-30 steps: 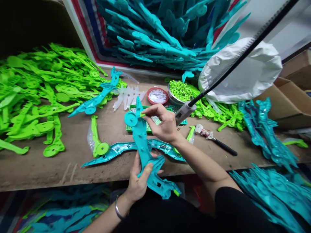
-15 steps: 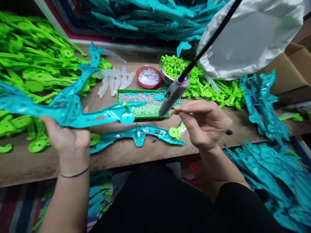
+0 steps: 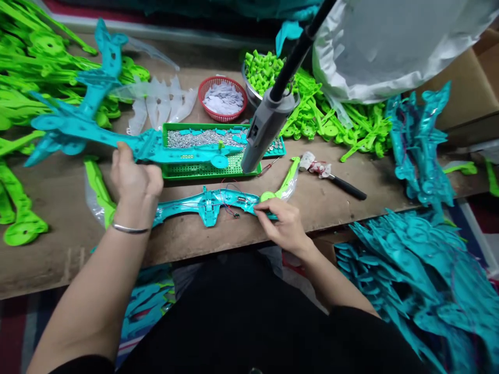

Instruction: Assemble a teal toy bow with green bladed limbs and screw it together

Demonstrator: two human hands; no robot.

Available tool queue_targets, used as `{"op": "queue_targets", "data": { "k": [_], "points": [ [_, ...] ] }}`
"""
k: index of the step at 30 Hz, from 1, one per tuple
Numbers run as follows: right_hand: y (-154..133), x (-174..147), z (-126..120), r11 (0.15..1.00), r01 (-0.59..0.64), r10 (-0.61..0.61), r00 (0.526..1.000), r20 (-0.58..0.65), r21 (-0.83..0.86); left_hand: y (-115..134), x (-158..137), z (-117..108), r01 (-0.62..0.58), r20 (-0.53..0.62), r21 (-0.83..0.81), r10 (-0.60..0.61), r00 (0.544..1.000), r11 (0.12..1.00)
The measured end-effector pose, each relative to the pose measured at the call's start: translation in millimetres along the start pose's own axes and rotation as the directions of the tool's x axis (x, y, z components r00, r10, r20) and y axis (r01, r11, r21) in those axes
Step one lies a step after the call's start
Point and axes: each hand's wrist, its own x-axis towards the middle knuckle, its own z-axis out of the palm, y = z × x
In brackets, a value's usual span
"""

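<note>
**Wooden bench, two teal shells in hand**

Wooden bench is crowded with plastic parts. My left hand is closed around a long teal shell, holding it up over the green tray of small screws; the shell runs from the far left across to the tray, round end over the tray's near half. My right hand rests on the bench, fingertips pinching the right end of a second teal shell that lies flat near the bench edge, wires showing at its middle. Just beside that end lies a green lever. Grey powered screwdriver hangs on its black cable above the tray, touched by neither hand. Behind the tray: red basket, metal bowl of green pegs. Green parts heaped far left, teal shells piled right.
</note>
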Motion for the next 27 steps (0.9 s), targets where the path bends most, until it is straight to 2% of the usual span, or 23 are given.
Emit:
{"op": "queue_targets", "data": {
  "k": [3, 5, 7, 8, 10, 11, 12, 13, 14, 15, 17, 18, 19, 22, 25, 27],
  "points": [
    [5, -3, 11, 1.0, -0.013, 0.013, 1.0, 0.029, -0.021, 12, -18, -4, 0.046, -0.107, -0.133, -0.06, 0.992, 0.99],
    [4, -4, 19, 0.999, -0.011, 0.013, 0.998, 0.059, -0.034, 23, -33, -5, 0.14, -0.06, -0.188, -0.153, 0.986, 0.972],
    [0, -5, 28, 0.995, -0.012, 0.021, 0.996, 0.091, -0.1, 34, -51, -6, 0.221, 0.024, -0.174, -0.22, 0.975, 0.96],
    [-3, -5, 33, 0.987, -0.013, 0.029, 0.995, 0.098, -0.159, 40, -61, -6, 0.226, 0.029, -0.15, -0.224, 0.974, 0.963],
    [-8, -8, 42, 0.956, -0.017, 0.043, 0.996, 0.084, -0.292, 49, -82, -6, 0.114, -0.07, -0.04, -0.117, 0.991, 0.993],
    [-10, -9, 45, 0.941, -0.018, 0.043, 0.997, 0.065, -0.339, 53, -93, -7, -0.009, -0.166, 0.072, 0.021, 0.986, 0.997],
    [-11, -11, 48, 0.931, -0.021, 0.04, 0.998, 0.045, -0.365, 56, -103, -7, -0.157, -0.219, 0.223, 0.207, 0.954, 0.962],
    [-12, -12, 50, 0.928, -0.026, 0.039, 0.999, 0.029, -0.371, 58, -111, -6, -0.29, -0.188, 0.357, 0.373, 0.909, 0.888],
    [-12, -14, 51, 0.931, -0.033, 0.044, 0.999, 0.021, -0.364, 60, -118, -6, -0.418, -0.05, 0.448, 0.489, 0.871, 0.79],
    [-12, -15, 52, 0.935, -0.042, 0.053, 0.998, 0.021, -0.352, 61, -122, -4, -0.534, 0.147, 0.481, 0.536, 0.831, 0.696],
    [-12, -16, 54, 0.939, -0.059, 0.076, 0.996, 0.038, -0.339, 60, -126, 2, -0.686, 0.533, 0.42, 0.45, 0.717, 0.594],
    [-12, -17, 55, 0.939, -0.063, 0.083, 0.996, 0.044, -0.339, 58, -126, 5, -0.713, 0.659, 0.385, 0.366, 0.657, 0.587],
    [-11, -18, 56, 0.937, -0.064, 0.083, 0.996, 0.041, -0.344, 55, -125, 9, -0.716, 0.728, 0.369, 0.295, 0.619, 0.592],
    [-10, -21, 58, 0.935, -0.058, 0.07, 0.997, 0.023, -0.351, 47, -126, 16, -0.686, 0.782, 0.386, 0.176, 0.598, 0.616],
    [-11, -28, 55, 0.944, -0.071, 0.08, 0.997, 0.013, -0.321, 44, -135, 14, -0.672, 0.776, 0.398, 0.162, 0.609, 0.625],
    [-12, -34, 52, 0.952, -0.079, 0.084, 0.996, 0.005, -0.296, 45, -142, 11, -0.684, 0.785, 0.4, 0.157, 0.599, 0.61]
  ]
}}
